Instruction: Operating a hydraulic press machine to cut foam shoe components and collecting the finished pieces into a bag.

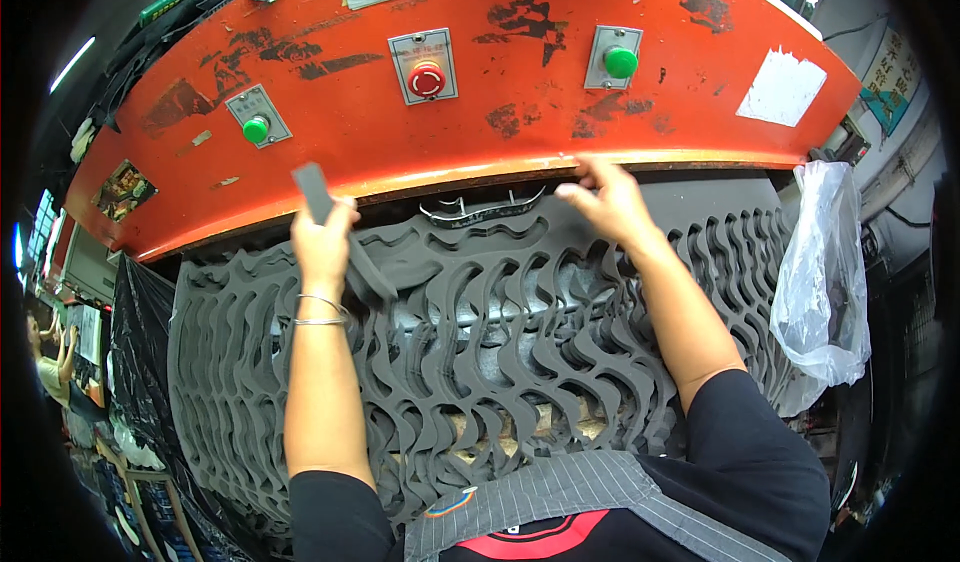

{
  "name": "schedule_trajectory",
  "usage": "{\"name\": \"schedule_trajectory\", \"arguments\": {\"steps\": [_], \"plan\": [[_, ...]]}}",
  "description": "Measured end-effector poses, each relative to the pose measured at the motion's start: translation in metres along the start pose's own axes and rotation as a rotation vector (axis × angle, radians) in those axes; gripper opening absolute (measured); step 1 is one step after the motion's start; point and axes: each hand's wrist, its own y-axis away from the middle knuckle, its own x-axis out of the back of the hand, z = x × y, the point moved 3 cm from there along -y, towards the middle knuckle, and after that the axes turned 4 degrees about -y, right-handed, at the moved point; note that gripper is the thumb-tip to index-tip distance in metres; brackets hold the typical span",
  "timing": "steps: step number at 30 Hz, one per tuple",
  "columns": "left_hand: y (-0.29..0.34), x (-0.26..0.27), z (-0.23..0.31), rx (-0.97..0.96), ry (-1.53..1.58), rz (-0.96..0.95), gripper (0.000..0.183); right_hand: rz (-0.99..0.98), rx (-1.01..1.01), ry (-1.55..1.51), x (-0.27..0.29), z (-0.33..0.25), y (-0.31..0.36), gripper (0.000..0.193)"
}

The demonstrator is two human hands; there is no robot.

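Note:
My left hand is closed around a dark grey foam strip that sticks up past the fingers. Another length of grey foam shows below the hand; I cannot tell if it is the same piece. My right hand, fingers apart and holding nothing, hovers close to the lower edge of the orange machine. Between the hands, a curved metal cutting die rests on the grey foam sheet. Wavy, curved cutouts run through the stacked foam below.
On the orange front are a red push button and green buttons. A clear plastic bag hangs at the right. Black plastic sheeting drapes at the left, where another person is visible farther off.

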Motion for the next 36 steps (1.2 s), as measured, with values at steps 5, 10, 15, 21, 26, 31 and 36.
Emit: {"name": "schedule_trajectory", "arguments": {"steps": [5,10,15,21,26,31,36], "plan": [[-0.032,0.013,0.078,-0.571,-0.174,0.454,0.023,0.485,0.307,-0.126,0.055,-0.046,-0.050,0.027],[-0.057,0.018,0.076,-0.760,-0.986,0.272,0.037,0.460,0.268,-0.117,0.051,-0.049,-0.065,0.017],[0.018,-0.008,0.075,-0.033,-0.372,-0.608,0.024,-0.114,0.205,0.013,0.032,-0.065,-0.007,0.044],[0.143,-0.059,0.082,0.216,0.060,-1.357,0.019,-0.658,0.680,-0.324,-0.017,-0.125,0.067,0.066],[0.163,-0.063,0.071,0.398,0.229,-1.361,0.037,-0.832,0.268,-0.318,0.018,-0.112,0.104,0.039],[0.174,0.002,0.037,0.082,-0.764,-1.114,0.043,-0.175,-0.062,-0.497,0.099,-0.069,0.137,0.038],[0.212,-0.016,0.071,-0.224,-1.170,-1.030,0.048,1.127,-0.280,-1.075,0.241,0.035,0.234,0.018]]}}
